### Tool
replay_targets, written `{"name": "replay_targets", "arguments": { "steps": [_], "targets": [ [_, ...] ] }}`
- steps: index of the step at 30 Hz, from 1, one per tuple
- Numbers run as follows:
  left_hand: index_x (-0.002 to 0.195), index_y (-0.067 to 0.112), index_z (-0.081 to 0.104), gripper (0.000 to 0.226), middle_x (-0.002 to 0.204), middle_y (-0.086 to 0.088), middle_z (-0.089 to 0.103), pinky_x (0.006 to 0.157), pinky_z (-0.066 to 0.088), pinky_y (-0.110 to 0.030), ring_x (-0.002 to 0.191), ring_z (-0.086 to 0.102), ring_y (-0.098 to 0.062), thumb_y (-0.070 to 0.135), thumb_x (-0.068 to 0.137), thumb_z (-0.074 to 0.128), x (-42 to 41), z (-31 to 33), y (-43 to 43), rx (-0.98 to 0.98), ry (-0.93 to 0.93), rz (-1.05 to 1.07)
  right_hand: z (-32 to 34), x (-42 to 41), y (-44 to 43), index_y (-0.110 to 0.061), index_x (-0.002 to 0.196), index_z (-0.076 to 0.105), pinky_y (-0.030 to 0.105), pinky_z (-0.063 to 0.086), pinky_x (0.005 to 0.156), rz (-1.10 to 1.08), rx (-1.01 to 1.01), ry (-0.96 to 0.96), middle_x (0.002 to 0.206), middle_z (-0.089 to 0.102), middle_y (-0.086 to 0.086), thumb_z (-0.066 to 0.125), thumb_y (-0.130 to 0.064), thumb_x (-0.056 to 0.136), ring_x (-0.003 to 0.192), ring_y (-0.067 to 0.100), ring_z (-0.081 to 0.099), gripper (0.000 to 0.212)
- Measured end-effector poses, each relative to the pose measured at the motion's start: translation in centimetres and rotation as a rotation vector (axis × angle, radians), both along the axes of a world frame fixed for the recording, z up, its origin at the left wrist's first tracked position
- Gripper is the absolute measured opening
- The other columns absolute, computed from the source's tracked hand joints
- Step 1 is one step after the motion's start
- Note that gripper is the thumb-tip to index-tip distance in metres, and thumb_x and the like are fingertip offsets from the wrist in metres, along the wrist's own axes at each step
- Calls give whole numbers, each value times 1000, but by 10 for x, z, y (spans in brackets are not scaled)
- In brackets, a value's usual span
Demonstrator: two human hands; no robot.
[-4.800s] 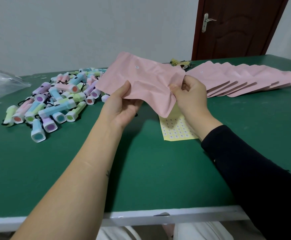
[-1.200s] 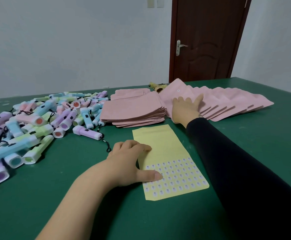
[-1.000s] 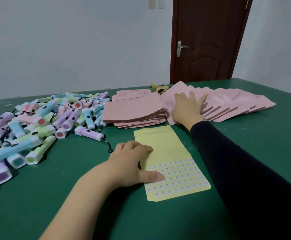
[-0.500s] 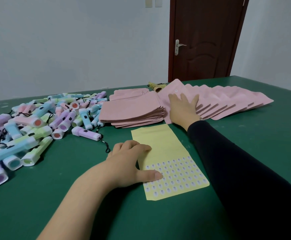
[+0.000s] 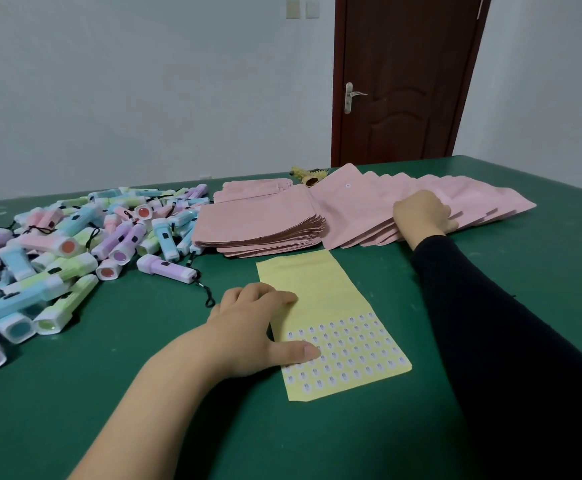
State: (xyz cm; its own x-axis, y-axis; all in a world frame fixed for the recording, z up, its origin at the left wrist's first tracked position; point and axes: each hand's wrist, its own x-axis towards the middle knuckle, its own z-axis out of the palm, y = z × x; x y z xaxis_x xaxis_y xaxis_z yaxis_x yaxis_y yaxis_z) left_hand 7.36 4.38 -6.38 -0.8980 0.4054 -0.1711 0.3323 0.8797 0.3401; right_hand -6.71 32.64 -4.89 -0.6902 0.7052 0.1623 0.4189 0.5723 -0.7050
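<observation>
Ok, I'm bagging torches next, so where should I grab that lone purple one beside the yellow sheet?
Probably by the slim handle of the purple torch, from above with the left hand, which is nearest. It lies flat on its side at the edge of the pile, nothing over it, so a pinch across fits. The wider head points left; the cord trails right.

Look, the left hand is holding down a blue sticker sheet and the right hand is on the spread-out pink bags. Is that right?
Not quite. The sticker sheet is yellow, not blue. The head view shows the left hand holding down the yellow sheet on the green table, and the right hand is on the spread-out pink bags.
</observation>
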Motion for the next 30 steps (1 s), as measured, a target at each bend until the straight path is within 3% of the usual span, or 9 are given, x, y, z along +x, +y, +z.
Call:
{"name": "replay_targets", "arguments": {
  "steps": [9,13,20,25,30],
  "targets": [
    [148,46,23,86,154,15,18,117,16,-40,144,8,-13,73,75,58,0,1,0,2,-5,-2,-2,3,-13,-16,123,51,45,17,111,39,44,190,112,66,9,45,-6,91,114,33,54,34],
    [149,46,23,85,154,14,18,117,16,-41,144,6,-13,73,76,59,0,0,0,-4,-3,-2,-2,2,-18,-7,127,45,42,24,107,-10,57,97,113,66,15,47,-6,91,114,34,56,36],
    [149,45,23,85,154,14,19,117,16,-41,144,7,-13,73,76,59,0,0,1,-5,-1,-2,0,3,-29,-1,134,32,45,33,105,-17,-177,145,131,55,22,44,-6,97,118,38,53,40],
    [149,45,23,86,155,13,18,117,16,-41,145,6,-14,73,76,58,0,0,0,-17,0,-3,-3,9,-30,-5,133,35,38,45,82,43,-194,274,128,57,19,38,1,96,109,35,58,38],
    [150,44,22,86,155,13,18,118,16,-41,145,7,-15,73,77,57,0,2,1,-20,-3,-5,-7,6,-26,-10,133,39,43,51,90,31,-313,354,127,57,17,37,3,94,109,33,58,42]
  ]
}}
